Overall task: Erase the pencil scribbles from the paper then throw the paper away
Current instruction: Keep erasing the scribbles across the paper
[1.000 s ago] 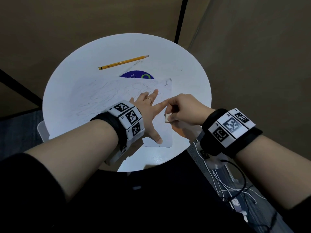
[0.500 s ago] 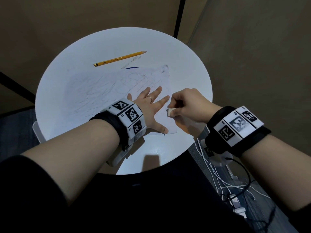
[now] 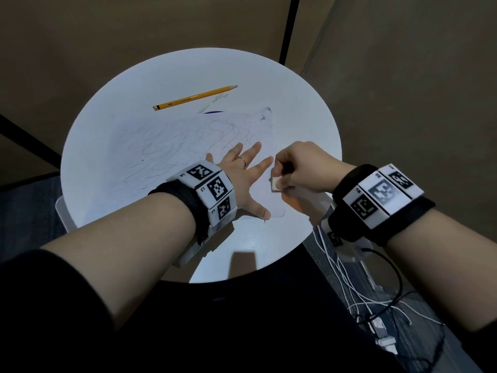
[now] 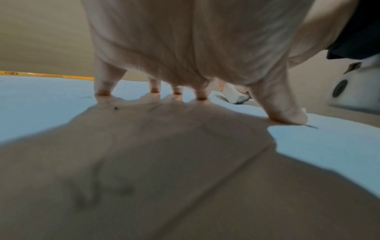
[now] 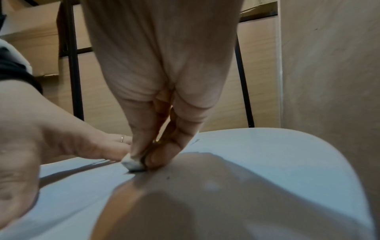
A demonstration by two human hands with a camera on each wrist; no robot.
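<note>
A white sheet of paper (image 3: 172, 146) covered in pencil scribbles lies on the round white table (image 3: 301, 109). My left hand (image 3: 243, 168) lies flat on the paper's right part, fingers spread and pressing it down. My right hand (image 3: 298, 168) pinches a small white eraser (image 3: 274, 183) and holds it against the paper near its right edge, just right of the left index finger. In the right wrist view the eraser (image 5: 131, 164) has a grey smudged tip touching the sheet. The left wrist view shows the fingertips (image 4: 104, 92) planted on the paper and the eraser (image 4: 234, 95) beyond them.
A yellow pencil (image 3: 195, 98) lies on the table behind the paper. A sliver of a blue disc (image 3: 213, 112) peeks out from under the sheet's far edge. White cables (image 3: 357, 294) trail on the floor at the right. Tan walls surround the table.
The paper has slid away across the table and now covers nearly all of the blue disc. Both hands stay on its right part, the eraser shifting slightly along the edge.
</note>
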